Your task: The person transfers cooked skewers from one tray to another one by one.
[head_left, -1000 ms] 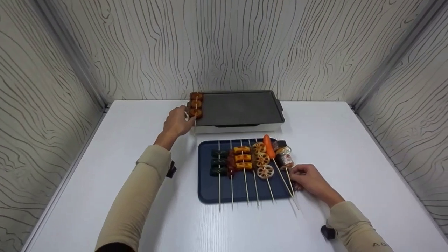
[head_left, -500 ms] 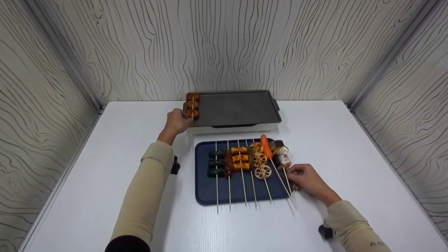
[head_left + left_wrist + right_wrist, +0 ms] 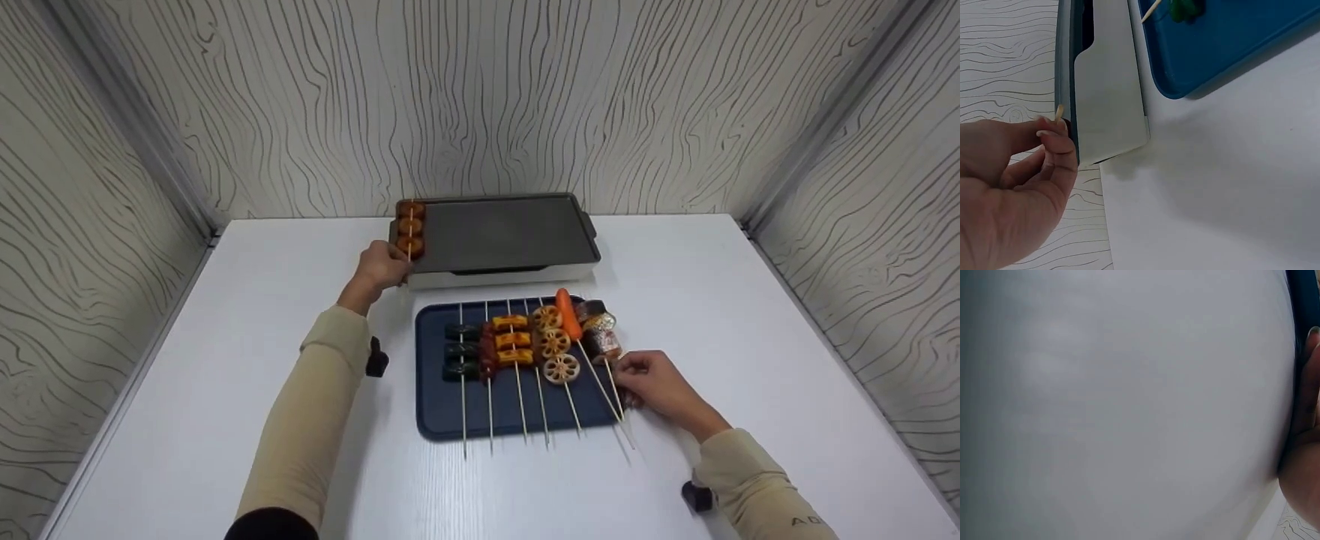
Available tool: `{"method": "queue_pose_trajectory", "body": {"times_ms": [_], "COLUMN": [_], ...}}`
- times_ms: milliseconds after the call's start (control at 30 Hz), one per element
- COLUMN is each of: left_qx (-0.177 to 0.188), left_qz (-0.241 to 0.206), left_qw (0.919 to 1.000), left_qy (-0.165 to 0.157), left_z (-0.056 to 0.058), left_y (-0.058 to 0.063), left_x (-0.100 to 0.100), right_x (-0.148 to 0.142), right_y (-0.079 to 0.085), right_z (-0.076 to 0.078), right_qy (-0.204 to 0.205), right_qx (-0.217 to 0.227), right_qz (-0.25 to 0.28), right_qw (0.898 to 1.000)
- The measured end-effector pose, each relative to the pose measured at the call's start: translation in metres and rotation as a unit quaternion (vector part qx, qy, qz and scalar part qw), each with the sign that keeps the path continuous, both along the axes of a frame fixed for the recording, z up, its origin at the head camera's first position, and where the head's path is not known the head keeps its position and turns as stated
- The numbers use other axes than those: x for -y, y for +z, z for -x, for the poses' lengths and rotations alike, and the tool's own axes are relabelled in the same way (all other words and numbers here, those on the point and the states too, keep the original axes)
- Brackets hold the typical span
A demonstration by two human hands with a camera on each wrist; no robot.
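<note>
My left hand (image 3: 381, 267) pinches the stick end of a skewer with three round brown pieces (image 3: 410, 226). Those pieces lie along the left end of the dark griddle (image 3: 501, 232). In the left wrist view the stick tip pokes out between the thumb and fingers of my left hand (image 3: 1027, 169). At the tray's right side, my right hand (image 3: 660, 386) pinches the stick just below a skewer of dark and whitish chunks (image 3: 602, 339). An orange carrot-shaped skewer (image 3: 569, 315) lies beside it. The right wrist view catches only part of my right hand (image 3: 1306, 439).
A dark blue tray (image 3: 435, 409) sits in front of the griddle. On it lie skewers of dark green pieces (image 3: 461, 351), red pieces (image 3: 487, 352), yellow pieces (image 3: 513, 340) and lotus root slices (image 3: 556, 343). Wood-patterned panels (image 3: 480, 97) enclose the white table (image 3: 720, 300).
My left hand has slid slightly down the stick toward the griddle's front edge. The brown pieces stay at the griddle's left end. My right hand keeps its place; the whole view has shifted a little.
</note>
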State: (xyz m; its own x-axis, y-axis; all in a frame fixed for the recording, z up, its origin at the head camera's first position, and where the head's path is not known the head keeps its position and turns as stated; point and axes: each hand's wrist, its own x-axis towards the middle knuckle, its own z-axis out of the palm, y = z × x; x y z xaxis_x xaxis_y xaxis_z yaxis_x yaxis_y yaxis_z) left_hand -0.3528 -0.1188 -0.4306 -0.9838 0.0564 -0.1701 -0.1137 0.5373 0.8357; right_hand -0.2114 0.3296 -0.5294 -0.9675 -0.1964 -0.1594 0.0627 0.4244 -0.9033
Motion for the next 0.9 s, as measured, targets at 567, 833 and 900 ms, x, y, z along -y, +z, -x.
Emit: {"method": "queue_pose_trajectory", "body": {"times_ms": [567, 833, 900], "left_qx": [-0.027, -0.06, -0.066], "left_qz": [-0.024, -0.047, -0.055], "left_qw": [0.9993, 0.9967, 0.9957], "left_qy": [-0.008, -0.026, -0.034], "left_z": [-0.026, -0.055, -0.063], "left_y": [0.012, 0.016, 0.018], "left_x": [-0.003, -0.011, -0.013], "right_x": [0.0, -0.001, -0.001], "right_y": [0.001, 0.002, 0.003], "right_z": [0.0, 0.002, 0.002], "right_qy": [0.0, 0.003, 0.004], "right_qx": [0.005, 0.006, 0.006], "right_qz": [0.004, -0.004, -0.01], "right_qw": [1.0, 1.0, 1.0]}}
